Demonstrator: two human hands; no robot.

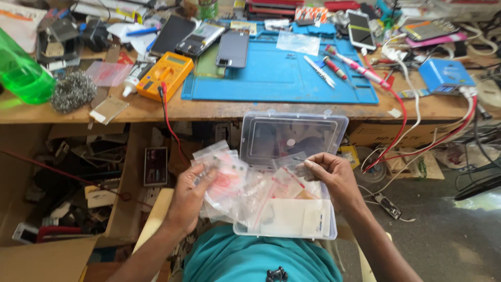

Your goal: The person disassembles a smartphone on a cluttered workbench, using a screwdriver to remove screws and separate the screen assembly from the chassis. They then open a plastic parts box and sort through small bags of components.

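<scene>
**Sorting small zip bags over an open plastic box**

At the far left of the wooden workbench point(219, 110), a green spray bottle point(21, 73) is lying beside a wad of steel wool point(73, 91), with a yellow multimeter point(166, 74) sitting just left of the blue repair mat point(282, 78). Below the bench edge, the left hand point(190, 196) is gripping a fanned stack of small clear zip bags point(227, 180), fingers curled around them. The clear plastic box point(292, 172) is resting open on the person's lap, lid raised. The right hand point(334, 175) is pinching one small bag point(289, 175) between thumb and fingertips over the box.
</scene>
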